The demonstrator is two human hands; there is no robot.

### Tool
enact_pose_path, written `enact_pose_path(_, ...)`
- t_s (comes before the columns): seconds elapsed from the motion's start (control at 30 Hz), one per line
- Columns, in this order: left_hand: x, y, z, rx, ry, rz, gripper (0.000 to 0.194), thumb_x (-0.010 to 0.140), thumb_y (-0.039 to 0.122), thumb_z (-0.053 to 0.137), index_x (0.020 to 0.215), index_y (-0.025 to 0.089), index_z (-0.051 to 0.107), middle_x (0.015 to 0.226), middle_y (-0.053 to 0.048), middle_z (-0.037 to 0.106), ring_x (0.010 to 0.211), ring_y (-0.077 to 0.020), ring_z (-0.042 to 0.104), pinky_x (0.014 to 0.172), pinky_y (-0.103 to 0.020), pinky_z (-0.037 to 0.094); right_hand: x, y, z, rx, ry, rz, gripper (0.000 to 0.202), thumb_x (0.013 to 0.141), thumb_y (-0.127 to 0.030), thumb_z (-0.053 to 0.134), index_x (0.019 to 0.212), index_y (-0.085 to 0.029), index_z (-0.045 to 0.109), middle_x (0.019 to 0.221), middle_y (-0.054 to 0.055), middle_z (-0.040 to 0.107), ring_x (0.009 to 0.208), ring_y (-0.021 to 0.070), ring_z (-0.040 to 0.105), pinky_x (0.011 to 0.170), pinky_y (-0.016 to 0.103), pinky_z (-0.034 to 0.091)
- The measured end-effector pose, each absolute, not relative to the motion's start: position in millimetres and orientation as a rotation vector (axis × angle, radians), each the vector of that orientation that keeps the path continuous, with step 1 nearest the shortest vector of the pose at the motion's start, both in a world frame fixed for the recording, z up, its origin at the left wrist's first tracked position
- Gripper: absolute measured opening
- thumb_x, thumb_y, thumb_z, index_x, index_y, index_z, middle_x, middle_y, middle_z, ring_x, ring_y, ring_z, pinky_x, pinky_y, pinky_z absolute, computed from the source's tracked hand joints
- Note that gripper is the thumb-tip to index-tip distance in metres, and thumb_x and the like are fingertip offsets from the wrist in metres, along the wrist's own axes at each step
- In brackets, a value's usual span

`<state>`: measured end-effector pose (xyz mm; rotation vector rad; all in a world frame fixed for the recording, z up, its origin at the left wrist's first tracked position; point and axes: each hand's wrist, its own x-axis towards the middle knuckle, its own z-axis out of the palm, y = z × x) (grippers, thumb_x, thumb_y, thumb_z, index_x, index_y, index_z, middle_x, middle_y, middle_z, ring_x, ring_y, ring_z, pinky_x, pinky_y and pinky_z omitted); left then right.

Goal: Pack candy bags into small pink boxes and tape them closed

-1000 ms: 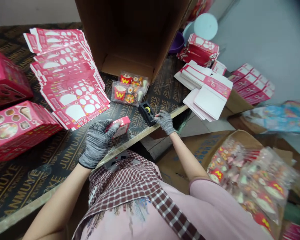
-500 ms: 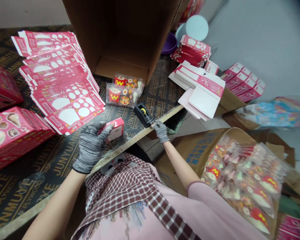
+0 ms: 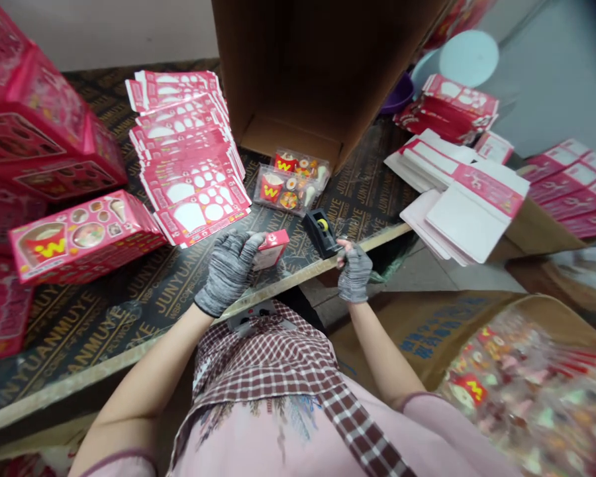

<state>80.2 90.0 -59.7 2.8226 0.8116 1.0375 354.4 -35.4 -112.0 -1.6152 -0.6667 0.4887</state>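
My left hand [image 3: 231, 270], in a grey knit glove, is closed around a small pink and white box [image 3: 272, 250] just above the table's front edge. To the right, my right hand [image 3: 355, 270] wears a grey glove with bare fingertips. Its thumb and fingers are pinched together at the near end of a black tape dispenser [image 3: 320, 233] with a yellow core; whatever lies between them is too small to make out. Behind the dispenser lie two clear packs of toy food [image 3: 289, 191], partly overlapping.
A fanned stack of pink printed cards [image 3: 193, 165] lies left of centre, beside piled pink boxes [image 3: 79, 235]. An open carton [image 3: 291, 136] stands behind. Flat box blanks [image 3: 471, 212] overhang the table edge on the right. Below them, a large carton [image 3: 402, 338] holds bagged toys [image 3: 531, 391].
The view has swung left, so everything appears farther right and more pink boxes show. My left hand still holds the small box; my right fingers stay by the dispenser, now slightly raised.
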Motion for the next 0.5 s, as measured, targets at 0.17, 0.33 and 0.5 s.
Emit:
enact_pose_path(0.17,76,91,-59,2.768,0.793,1.054,0.029,0.098,0.024,0.052,0.126,0.019,0.059,0.115,-0.011,0.072,0.107,-0.0257,0.068,0.099,-0.043,0.053,280,-12,-55,-1.036,-0.777,1.452,0.05,0.08,-0.042,0.068,0.117,-0.01,0.076,0.045,-0.009,0.043,0.042,0.0073,0.028,0.047,0.024,0.02)
enact_pose_path(0.33,72,92,-58,2.767,0.777,0.949,0.029,0.098,0.019,0.051,0.125,0.022,0.062,0.122,-0.011,0.072,0.114,-0.0245,0.068,0.101,-0.045,0.053,261,13,-54,-0.848,-0.679,1.72,0.047,0.075,-0.039,0.066,0.108,-0.009,0.079,0.038,-0.01,0.039,0.036,0.0069,0.024,0.045,0.025,0.021)
enact_pose_path(0.5,75,91,-54,2.783,0.698,0.992,0.031,0.096,0.026,0.055,0.123,0.023,0.069,0.125,-0.012,0.071,0.117,-0.0262,0.067,0.104,-0.049,0.05,264,19,-62,-0.869,-0.63,1.702,0.033,0.073,-0.038,0.066,0.091,-0.013,0.077,0.04,-0.008,0.046,0.035,0.0067,0.027,0.043,0.023,0.024)
